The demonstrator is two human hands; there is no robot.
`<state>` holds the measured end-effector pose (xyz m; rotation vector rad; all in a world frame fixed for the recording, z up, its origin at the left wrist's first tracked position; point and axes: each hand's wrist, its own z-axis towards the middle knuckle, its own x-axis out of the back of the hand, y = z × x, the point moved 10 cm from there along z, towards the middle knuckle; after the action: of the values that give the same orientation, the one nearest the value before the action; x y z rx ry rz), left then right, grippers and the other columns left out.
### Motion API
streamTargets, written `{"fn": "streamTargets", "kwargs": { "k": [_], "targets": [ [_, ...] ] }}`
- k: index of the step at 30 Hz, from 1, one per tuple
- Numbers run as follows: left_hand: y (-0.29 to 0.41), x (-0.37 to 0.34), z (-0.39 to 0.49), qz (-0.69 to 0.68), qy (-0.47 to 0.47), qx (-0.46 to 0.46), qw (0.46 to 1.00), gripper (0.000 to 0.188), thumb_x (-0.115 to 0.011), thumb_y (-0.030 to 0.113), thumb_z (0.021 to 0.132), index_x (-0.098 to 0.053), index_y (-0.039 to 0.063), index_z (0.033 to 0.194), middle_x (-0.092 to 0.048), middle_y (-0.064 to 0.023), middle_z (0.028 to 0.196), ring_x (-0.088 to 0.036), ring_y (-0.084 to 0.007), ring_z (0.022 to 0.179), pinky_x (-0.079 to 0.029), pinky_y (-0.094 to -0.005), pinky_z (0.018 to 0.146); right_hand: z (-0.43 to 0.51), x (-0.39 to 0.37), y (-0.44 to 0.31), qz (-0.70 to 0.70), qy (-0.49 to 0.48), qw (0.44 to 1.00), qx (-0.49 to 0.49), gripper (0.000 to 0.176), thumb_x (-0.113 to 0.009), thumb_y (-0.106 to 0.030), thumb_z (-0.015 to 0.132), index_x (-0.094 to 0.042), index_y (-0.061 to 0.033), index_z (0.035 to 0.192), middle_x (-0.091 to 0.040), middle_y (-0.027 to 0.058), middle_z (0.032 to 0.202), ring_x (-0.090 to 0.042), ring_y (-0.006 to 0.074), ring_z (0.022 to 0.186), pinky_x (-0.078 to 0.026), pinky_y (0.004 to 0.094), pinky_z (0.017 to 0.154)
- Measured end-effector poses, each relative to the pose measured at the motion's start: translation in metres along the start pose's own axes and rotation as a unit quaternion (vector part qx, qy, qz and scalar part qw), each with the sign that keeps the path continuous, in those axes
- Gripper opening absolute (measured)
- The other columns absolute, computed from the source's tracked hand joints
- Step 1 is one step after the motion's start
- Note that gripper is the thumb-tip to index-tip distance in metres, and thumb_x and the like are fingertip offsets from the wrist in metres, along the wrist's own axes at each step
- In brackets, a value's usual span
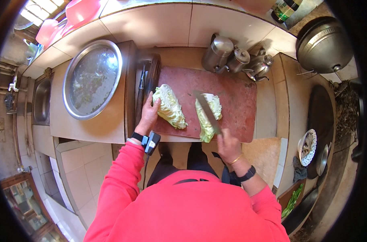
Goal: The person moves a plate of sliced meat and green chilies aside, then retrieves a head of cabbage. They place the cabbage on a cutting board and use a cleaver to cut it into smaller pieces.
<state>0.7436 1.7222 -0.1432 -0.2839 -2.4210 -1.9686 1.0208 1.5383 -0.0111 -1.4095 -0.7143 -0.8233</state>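
Two pieces of Chinese cabbage lie on a reddish cutting board (183,80), apart from each other. My left hand (149,113) holds the left cabbage piece (169,106) at its left side, thumb on top. In my right hand (229,146) is the handle of a kitchen knife (208,111). Its blade slants up and to the left across the right cabbage piece (214,106); whether it touches the leaves I cannot tell. That piece's leafy tip reaches the board's near edge.
Left stands a wide metal basin (120,72) of water. A dark rack (154,71) with knives borders the board. Behind are a metal canister (221,47) and two metal kettles (262,65). Rightward, a patterned bowl (312,155) with food sits near greens (293,200).
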Motion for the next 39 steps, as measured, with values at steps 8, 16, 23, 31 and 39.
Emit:
{"fn": "streamTargets", "kwargs": {
  "k": [8,16,23,31,39],
  "targets": [
    [0.090,-0.013,-0.036,0.277,0.142,-0.217,0.925,0.047,-0.060,0.012,0.091,-0.049,-0.001,0.134,-0.049,-0.0205,0.137,-0.046,-0.0360,0.128,-0.036,-0.0402,0.108,-0.018,0.054,0.114,-0.122,0.139,0.972,-0.142,0.027,-0.062,-0.025,0.091,-0.053,-0.0096,0.111,-0.067,0.0140,0.088,-0.066,0.0362,0.079,-0.051,0.0458,0.064],
    [0.096,-0.150,-0.072,0.270,0.057,-0.152,0.949,0.106,-0.084,0.025,0.070,-0.018,-0.002,0.147,-0.032,-0.0299,0.142,-0.035,-0.0455,0.130,-0.032,-0.0463,0.110,-0.012,0.015,0.161,-0.150,0.104,0.971,-0.155,0.040,-0.067,-0.022,0.085,-0.049,-0.0087,0.118,-0.061,0.0153,0.095,-0.062,0.0366,0.089,-0.049,0.0472,0.071],
    [0.075,-0.206,-0.064,0.328,0.040,0.053,0.942,0.128,-0.090,0.036,0.060,-0.006,0.017,0.154,-0.016,-0.0237,0.152,-0.027,-0.0439,0.136,-0.034,-0.0609,0.103,-0.007,-0.004,0.143,-0.126,0.061,0.980,-0.138,0.049,-0.069,-0.011,0.078,-0.049,-0.0055,0.122,-0.054,0.0198,0.106,-0.054,0.0385,0.102,-0.046,0.0445,0.087],
    [0.061,-0.201,-0.043,0.324,0.058,-0.014,0.944,0.106,-0.082,0.028,0.064,-0.023,0.012,0.151,-0.031,-0.0206,0.144,-0.035,-0.0398,0.129,-0.038,-0.0521,0.102,0.003,0.023,0.127,-0.028,0.056,0.997,-0.055,0.036,-0.065,-0.008,0.082,-0.054,-0.0033,0.116,-0.054,0.0194,0.109,-0.053,0.0376,0.105,-0.046,0.0433,0.089],
    [0.049,-0.176,-0.053,-0.433,-0.117,0.159,0.880,0.066,-0.067,0.018,0.082,-0.040,0.003,0.140,-0.054,-0.0131,0.131,-0.053,-0.0253,0.120,-0.044,-0.0372,0.102,0.060,0.050,0.076,0.209,0.007,0.978,-0.001,0.011,-0.062,-0.006,0.087,-0.064,-0.0027,0.098,-0.064,0.0131,0.090,-0.064,0.0293,0.076,-0.051,0.0345,0.067]
  ]
}}
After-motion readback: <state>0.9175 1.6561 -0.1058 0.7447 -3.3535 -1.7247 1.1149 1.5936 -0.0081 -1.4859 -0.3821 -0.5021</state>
